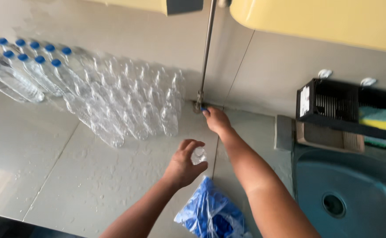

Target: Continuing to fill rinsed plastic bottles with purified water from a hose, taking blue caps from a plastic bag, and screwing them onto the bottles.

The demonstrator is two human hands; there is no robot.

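The left hand (184,165) is curled around a small clear bottle (198,155), near the middle of the counter (47,167). The right hand (217,120) pinches a blue cap (205,109) by the far wall. Uncapped bottles (131,105) crowd the left; open counter lies nearer.

Two bare forearms enter from the bottom of the frame, one from the lower centre and one from the lower right. No sleeve, cuff or glove shows on either; both are uncovered up to the frame's edge. The left hand (185,164), in the lower centre, carries no ring, watch or band that can be seen. The right hand (216,120), just above it near the middle of the frame, has an equally plain wrist. Its fingernails are too small to judge.
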